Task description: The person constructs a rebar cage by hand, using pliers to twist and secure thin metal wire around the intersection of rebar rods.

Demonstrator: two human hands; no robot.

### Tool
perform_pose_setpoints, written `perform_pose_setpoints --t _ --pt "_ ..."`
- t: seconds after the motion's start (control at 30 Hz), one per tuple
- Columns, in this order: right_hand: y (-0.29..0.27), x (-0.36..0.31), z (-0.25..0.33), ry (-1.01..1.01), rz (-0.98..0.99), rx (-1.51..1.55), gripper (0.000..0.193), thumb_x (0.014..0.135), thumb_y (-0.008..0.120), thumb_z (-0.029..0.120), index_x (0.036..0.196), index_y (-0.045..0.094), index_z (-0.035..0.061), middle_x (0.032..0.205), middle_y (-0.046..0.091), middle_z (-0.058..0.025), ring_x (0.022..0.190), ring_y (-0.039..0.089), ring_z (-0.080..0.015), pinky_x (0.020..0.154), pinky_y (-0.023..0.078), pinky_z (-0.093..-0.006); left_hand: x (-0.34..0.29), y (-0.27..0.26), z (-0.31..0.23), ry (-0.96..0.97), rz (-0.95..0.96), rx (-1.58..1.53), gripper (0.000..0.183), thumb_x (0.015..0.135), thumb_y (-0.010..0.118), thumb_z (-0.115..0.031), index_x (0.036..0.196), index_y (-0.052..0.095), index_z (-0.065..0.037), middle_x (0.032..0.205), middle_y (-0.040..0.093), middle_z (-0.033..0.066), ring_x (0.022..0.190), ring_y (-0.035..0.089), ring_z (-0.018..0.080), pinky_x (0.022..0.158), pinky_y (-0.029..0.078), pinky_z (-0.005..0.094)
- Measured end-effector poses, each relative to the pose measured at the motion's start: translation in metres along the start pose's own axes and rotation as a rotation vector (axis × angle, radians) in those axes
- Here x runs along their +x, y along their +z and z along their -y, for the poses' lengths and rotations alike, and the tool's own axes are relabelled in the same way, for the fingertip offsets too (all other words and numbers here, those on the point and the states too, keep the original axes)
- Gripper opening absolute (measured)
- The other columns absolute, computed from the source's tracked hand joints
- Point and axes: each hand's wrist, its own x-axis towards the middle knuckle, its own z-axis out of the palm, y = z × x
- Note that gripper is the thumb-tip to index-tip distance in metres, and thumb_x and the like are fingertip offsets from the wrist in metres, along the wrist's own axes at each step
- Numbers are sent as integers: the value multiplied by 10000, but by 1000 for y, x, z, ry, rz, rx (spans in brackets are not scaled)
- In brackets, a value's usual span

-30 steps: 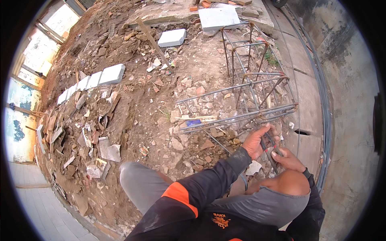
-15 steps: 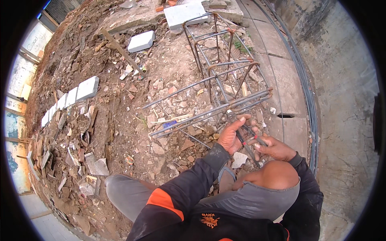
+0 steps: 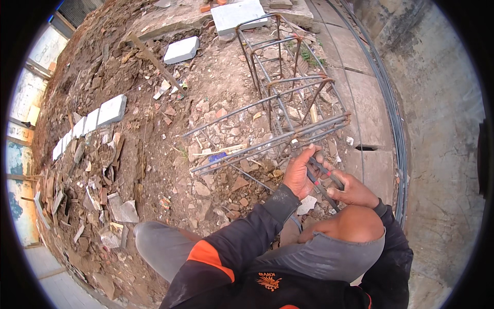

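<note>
Both of my hands are on a pair of pincers (image 3: 324,192) with dark handles and small red bands. My left hand (image 3: 297,174) wraps its fingers and thumb round the upper part, by the head, which my fingers partly hide. My right hand (image 3: 355,189) grips one handle from the right, thumb on top, while the other handle slants down toward my bare knee. Just beyond my hands lies the near corner of a rebar cage (image 3: 293,135), made of long steel bars with rusty square stirrups. Its bar ends point left over the rubble.
White blocks (image 3: 181,50) lie on the soil at the far side and left. A wooden stake (image 3: 154,62) leans up from the dirt. At right, long steel rods (image 3: 387,92) run along a concrete wall (image 3: 442,154). Broken tiles and stones cover the ground.
My hands and the pincers have shifted slightly to the right. My right fingers have drawn in closer round the upper handle. The cage lies as before.
</note>
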Motion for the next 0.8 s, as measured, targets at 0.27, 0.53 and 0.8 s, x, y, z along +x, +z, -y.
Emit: perform_pose_setpoints --t 0.27,0.53,0.8 --pt "19 9 -34 -467 -859 -1345 759 737 762 237 1378 465 -38 1166 588 -233 1008 606 -406 839 499 -460 22 21 17 210 -263 -21 235 1006 624 -290 981 641 -57 802 646 38 759 666 206 717 561 365" --pt "4 37 -66 -321 -668 -1145 556 817 702 236 1282 526 -15 977 607 -156 836 618 -336 735 494 -436 19 6 19 304 -273 58 262 966 698 -313 1029 633 -67 833 652 54 745 671 213 620 562 373" --pt "-16 26 -42 60 196 44 437 922 721 348 1134 597 -12 873 630 -65 771 617 -199 666 502 -356 -22 12 11 350 -284 201 460 946 734 -338 1265 552 -61 984 687 77 869 688 212 808 554 376"
